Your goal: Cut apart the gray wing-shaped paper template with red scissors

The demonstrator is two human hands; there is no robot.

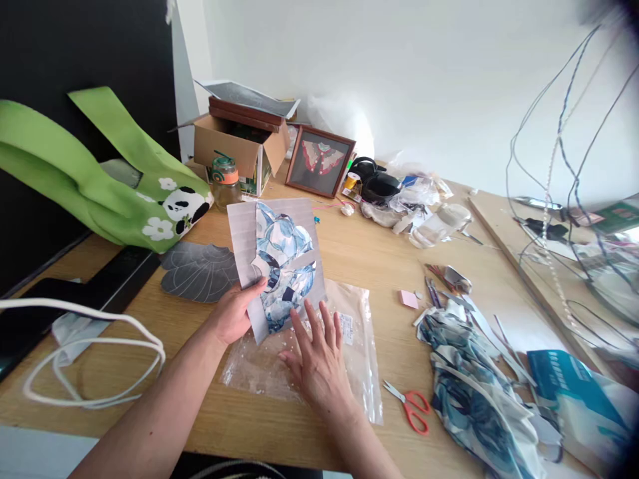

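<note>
Left grip (235, 318) pinches the card (240, 229) at seven o'clock, probably to keep its blue pieces (284, 239) uncovered over the bag (360, 379); right grip (322, 369), five o'clock, spreads wide, perhaps for steadying.

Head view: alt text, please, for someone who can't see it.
A left-hand grip holds a gray sheet bearing blue patterned pieces; the right-hand grip is spread near its lower edge. Scissors and blue cloth lie to the right on a desk.

Blue-and-white patterned fabric pieces (285, 239) stand out against a flat pale-grey sheet (243, 229).
Crumpled blue-and-white patterned cloth (464, 402) echoes them; a green fabric bag (117, 211) carries white flowers (158, 228) and a black-and-white panda (182, 206).
</note>
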